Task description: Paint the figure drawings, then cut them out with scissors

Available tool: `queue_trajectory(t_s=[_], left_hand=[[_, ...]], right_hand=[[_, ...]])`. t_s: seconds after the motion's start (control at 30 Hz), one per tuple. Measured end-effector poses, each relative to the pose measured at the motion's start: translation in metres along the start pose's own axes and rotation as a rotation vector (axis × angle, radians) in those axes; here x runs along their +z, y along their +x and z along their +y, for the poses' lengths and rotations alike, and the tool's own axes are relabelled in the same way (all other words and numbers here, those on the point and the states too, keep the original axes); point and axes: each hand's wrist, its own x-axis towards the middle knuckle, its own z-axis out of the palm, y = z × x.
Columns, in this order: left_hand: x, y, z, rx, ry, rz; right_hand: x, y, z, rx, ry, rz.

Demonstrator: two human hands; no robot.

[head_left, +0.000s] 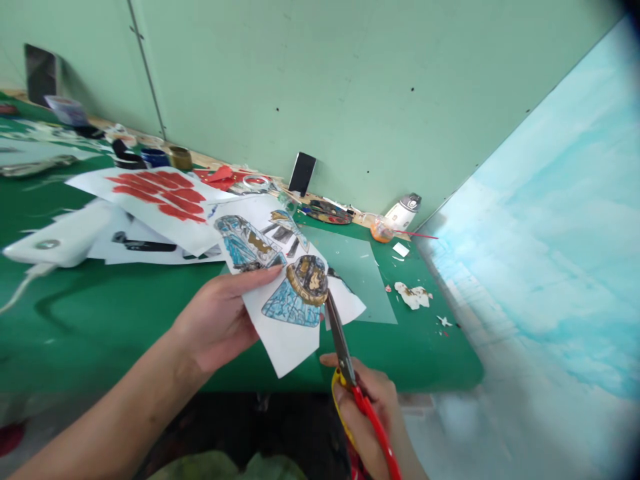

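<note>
A white paper sheet [285,350] with blue, brown and gold drawings is pinched in my left hand [220,317], thumb on top and fingers underneath. My right hand [373,407] is wrapped round the red and yellow handles of the scissors [340,337]. The scissor blades point up and away, their tips at the paper beside the round brown-gold drawing [309,280]. A cut edge runs down from there, with a flap of paper to the right of the blades.
On the green table [125,333] lie a sheet with red shapes [160,193], a white device [65,237] with a cable, paint jars [181,158], a translucent sheet [367,287] and paper scraps [413,295]. A phone [303,174] leans on the wall.
</note>
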Motion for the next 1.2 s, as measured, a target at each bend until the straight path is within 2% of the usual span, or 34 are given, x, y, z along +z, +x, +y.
queue_trajectory(t_s=[0.27,0.7,0.8,1.0,1.2], left_hand=[[-0.001,0.001,-0.001,-0.009,-0.003,-0.003],[0.0,-0.002,-0.001,-0.003,-0.012,0.009],[-0.004,-0.001,-0.003,-0.013,-0.011,0.014],[-0.005,0.001,-0.003,-0.011,-0.021,0.017],[-0.005,0.001,-0.003,-0.011,-0.024,0.034]], right_hand=[[0.001,0.002,0.001,-0.027,-0.005,0.034],[0.001,-0.004,0.002,0.096,-0.108,0.031],[0.0,-0.004,-0.002,0.09,-0.138,0.067],[-0.003,-0.003,-0.005,0.068,-0.102,0.01],[-0.003,-0.003,-0.005,0.057,-0.15,0.027]])
